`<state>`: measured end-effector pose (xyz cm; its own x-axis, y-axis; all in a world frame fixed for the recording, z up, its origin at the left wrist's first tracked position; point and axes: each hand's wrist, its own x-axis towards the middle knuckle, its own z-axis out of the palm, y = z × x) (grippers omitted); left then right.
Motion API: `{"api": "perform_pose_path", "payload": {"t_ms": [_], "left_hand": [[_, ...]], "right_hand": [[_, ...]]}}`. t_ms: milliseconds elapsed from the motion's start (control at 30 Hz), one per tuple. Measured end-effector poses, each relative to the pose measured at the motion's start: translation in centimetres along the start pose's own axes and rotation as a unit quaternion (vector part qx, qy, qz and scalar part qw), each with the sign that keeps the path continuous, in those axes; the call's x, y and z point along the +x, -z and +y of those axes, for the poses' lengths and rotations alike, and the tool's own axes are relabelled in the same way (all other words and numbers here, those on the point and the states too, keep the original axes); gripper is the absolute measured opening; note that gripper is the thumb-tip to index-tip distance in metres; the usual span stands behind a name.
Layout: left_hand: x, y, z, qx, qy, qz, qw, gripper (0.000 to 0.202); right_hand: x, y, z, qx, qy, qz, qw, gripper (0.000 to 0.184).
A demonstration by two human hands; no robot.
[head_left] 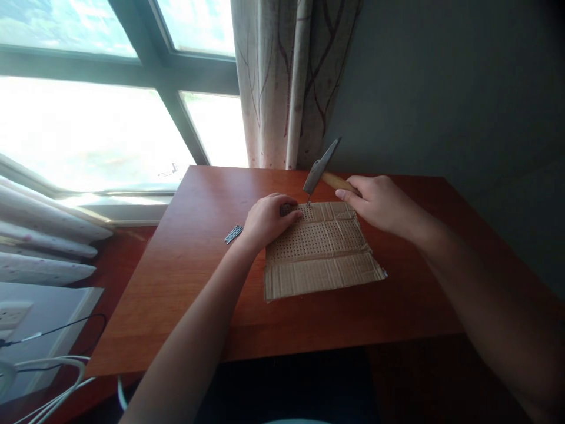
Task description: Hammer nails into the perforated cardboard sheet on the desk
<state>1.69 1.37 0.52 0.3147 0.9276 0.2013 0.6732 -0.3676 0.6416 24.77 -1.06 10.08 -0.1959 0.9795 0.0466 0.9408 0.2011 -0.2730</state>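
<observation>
Bright window panes (88, 129) and a branch-patterned curtain (273, 76) stand beyond the reddish-brown table (185, 306). Flat on it lies corrugated cardboard (304, 277) dotted with small holes. My left hand (267, 221) rests on its far left part, thumb and fingers parted. My right hand (375, 197) wraps the wooden handle of a hammer (315, 174), its head at a thin nail (309, 203) by the cardboard's far edge; whether they touch, I cannot tell. Slim metal rods (233, 234) lie beside my left wrist.

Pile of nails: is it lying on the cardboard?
No, the pile of nails lies on the bare tabletop, left of the cardboard.
</observation>
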Motion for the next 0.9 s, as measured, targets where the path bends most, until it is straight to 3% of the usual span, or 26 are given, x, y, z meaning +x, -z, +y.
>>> {"api": "perform_pose_path", "payload": {"t_ms": [900], "left_hand": [[0.1, -0.1, -0.1, -0.006, 0.001, 0.003, 1.0, 0.023]], "right_hand": [[0.0, -1.6, 0.2, -0.04, 0.012, -0.013, 0.999, 0.028]]}}
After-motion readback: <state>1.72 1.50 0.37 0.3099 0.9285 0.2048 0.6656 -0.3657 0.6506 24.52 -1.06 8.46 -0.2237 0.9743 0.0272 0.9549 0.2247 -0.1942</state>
